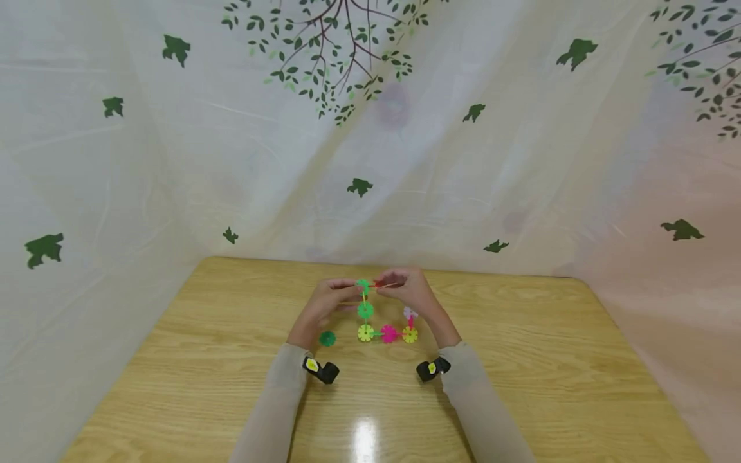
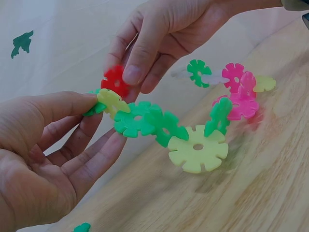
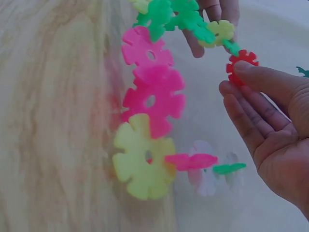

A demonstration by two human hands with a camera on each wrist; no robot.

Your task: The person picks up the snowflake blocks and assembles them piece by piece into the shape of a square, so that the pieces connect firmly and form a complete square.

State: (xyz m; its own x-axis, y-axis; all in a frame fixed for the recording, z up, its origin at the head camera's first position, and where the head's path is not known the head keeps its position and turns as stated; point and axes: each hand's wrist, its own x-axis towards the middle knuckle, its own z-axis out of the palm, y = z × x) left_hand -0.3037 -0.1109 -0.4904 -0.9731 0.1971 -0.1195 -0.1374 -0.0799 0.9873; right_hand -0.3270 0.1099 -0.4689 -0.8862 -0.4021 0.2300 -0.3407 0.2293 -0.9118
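Observation:
A chain of notched plastic snowflake discs, in green, yellow, pink and clear, bends between the hands. My left hand [image 1: 327, 303] pinches its green end disc [image 1: 363, 284] between thumb and fingers. My right hand [image 1: 412, 290] pinches a red snowflake disc [image 2: 115, 80] by its edge, right beside that green disc. Behind the green end come a yellow disc [image 2: 113, 102] and more green ones [image 2: 133, 121]. Lower down are a pale yellow corner disc [image 2: 186, 157], pink discs [image 3: 157, 96] and another yellow disc [image 3: 137, 169]. Clear discs [image 3: 203, 181] with a green one mark the far end.
One loose dark green disc [image 1: 327, 338] lies on the wooden table [image 1: 231, 360] near my left wrist. A pale cloth [image 1: 278, 180] printed with leaves and birds hangs behind the table. Black wrist cameras sit on both sleeves.

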